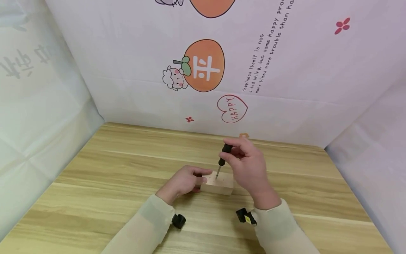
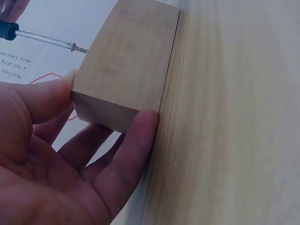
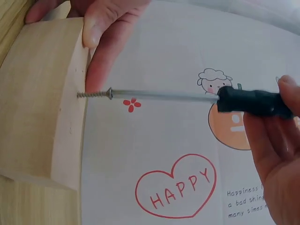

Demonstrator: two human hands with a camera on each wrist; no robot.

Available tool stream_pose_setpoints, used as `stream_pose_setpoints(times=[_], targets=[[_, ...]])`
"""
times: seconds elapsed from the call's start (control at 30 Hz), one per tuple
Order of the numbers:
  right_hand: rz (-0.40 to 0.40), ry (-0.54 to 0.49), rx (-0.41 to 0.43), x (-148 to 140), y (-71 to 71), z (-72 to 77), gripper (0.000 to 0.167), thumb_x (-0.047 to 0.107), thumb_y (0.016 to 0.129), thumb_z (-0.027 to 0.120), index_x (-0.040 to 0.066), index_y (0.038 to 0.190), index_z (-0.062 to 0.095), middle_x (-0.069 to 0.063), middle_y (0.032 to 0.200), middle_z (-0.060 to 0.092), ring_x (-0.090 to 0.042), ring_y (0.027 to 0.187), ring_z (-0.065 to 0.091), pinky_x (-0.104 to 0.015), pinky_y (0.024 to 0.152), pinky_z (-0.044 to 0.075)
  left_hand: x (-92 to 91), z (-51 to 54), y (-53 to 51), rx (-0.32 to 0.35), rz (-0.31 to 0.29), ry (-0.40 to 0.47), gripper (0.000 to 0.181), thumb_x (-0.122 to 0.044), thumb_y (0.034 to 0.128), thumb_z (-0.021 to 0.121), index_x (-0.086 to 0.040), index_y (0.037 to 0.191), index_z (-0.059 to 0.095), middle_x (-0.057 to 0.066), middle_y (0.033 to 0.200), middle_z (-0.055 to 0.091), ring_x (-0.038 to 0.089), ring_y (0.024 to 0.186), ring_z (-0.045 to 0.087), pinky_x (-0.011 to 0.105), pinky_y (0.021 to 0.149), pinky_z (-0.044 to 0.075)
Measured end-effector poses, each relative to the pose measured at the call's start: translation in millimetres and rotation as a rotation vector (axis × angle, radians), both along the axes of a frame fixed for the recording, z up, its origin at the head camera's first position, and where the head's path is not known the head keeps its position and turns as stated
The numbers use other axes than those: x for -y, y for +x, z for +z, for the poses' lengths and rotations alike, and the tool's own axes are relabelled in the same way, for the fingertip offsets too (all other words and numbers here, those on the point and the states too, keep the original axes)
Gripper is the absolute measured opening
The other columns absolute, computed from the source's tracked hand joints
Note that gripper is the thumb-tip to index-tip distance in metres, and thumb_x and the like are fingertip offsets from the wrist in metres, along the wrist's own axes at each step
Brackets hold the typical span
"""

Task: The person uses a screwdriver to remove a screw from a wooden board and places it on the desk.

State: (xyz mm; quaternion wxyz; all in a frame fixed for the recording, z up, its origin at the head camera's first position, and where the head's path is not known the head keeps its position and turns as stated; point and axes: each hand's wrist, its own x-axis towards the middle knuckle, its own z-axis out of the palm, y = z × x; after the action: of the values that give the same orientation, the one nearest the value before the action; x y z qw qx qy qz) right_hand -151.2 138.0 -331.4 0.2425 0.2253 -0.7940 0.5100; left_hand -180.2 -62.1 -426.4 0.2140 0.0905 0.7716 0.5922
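Observation:
A pale wooden block point(image 1: 217, 188) lies on the table, with several small holes in its top face. My left hand point(image 1: 187, 181) grips the block's left end, its thumb at the top edge in the left wrist view. In my right hand point(image 1: 250, 164) is a screwdriver point(image 3: 248, 101) with a dark handle, pinched between fingers and thumb. The screwdriver's tip meets the head of a screw point(image 3: 95, 94), which stands in the block's top face with most of its thread exposed. The same screw point(image 2: 80, 49) shows side-on in the left wrist view.
The wood-grain table point(image 1: 104, 183) reaches back to a white printed cloth point(image 1: 142, 88) hanging behind it. More pale cloth point(image 1: 35, 106) hangs at the left and right sides. A small black device is worn at each wrist.

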Motion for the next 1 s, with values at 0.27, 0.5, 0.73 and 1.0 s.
stream_pose_setpoints(times=[0.27,0.5,0.73,1.0], targets=[[0.17,-0.079,0.091,-7,-5.6,-2.6,0.043,-0.009,0.087,0.071,0.011,0.126,0.064,-0.013,0.108,0.07,-0.026,0.091,0.07,-0.032,0.078,0.057,1.8,-1.6,-1.5,0.0,-0.005,0.0,0.03,-0.011,0.0961,0.068,-0.018,0.125,0.073,0.001,0.132,0.061,0.02,0.103,0.057,0.036,0.074,0.056],[0.164,-0.05,-0.006,1,-3.9,-6.7,0.036,-0.008,0.087,0.072,0.005,0.12,0.063,-0.014,0.107,0.068,-0.024,0.089,0.07,-0.032,0.079,0.057,1.7,-1.0,-1.5,0.008,0.006,0.008,0.029,-0.01,0.0961,0.068,-0.019,0.124,0.073,0.001,0.131,0.062,0.02,0.1,0.058,0.036,0.074,0.057],[0.002,-0.052,-0.105,9,-2.1,-9.4,0.037,-0.001,0.078,0.083,0.007,0.11,0.066,-0.005,0.094,0.063,-0.02,0.079,0.065,-0.026,0.069,0.056,0.0,-0.3,-0.5,0.002,0.013,0.004,0.029,-0.01,0.096,0.068,-0.019,0.123,0.074,0.001,0.13,0.062,0.019,0.097,0.058,0.035,0.073,0.057],[0.163,-0.166,0.023,3,-1.5,-5.6,0.03,-0.01,0.085,0.073,0.001,0.113,0.07,-0.013,0.101,0.07,-0.022,0.086,0.069,-0.031,0.073,0.058,-1.2,-0.1,0.0,-0.005,0.01,-0.001,0.029,-0.009,0.0952,0.069,-0.019,0.122,0.074,0.001,0.128,0.063,0.02,0.095,0.058,0.035,0.071,0.057]])
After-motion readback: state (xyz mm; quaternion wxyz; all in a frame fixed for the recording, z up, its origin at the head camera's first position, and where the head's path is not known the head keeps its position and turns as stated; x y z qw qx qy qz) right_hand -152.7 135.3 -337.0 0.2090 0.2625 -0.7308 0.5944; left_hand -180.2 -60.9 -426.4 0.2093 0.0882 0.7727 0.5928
